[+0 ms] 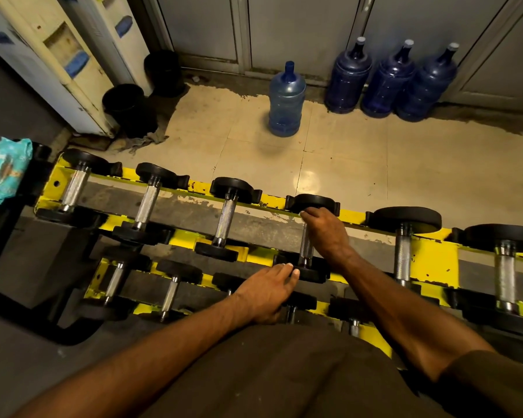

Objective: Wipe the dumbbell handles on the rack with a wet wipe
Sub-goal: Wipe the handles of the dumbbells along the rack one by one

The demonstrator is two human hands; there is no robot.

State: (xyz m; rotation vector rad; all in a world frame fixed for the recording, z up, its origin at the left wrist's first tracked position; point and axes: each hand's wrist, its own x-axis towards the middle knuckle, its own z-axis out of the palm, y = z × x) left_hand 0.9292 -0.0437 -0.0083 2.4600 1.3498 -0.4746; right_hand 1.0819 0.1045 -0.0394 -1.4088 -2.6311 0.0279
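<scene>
A yellow two-tier rack [432, 260] holds several dumbbells with knurled steel handles and black plates. My right hand [325, 233] is curled round the upper part of the fourth top-row handle [306, 252], its fingertips up against the far plate [314, 202]. A small white bit shows at those fingertips; I cannot tell whether it is a wipe. My left hand [266, 292] lies with straight fingers touching the near plate [311, 274] of the same dumbbell. A teal wet wipe pack [3, 170] sits at the rack's left end.
Beyond the rack is tiled floor with a light blue water jug [286, 101] and three dark blue jugs [390, 82] by the wall. Water dispensers [58, 64], black bins [124, 107] and a rag [145, 140] stand at the far left.
</scene>
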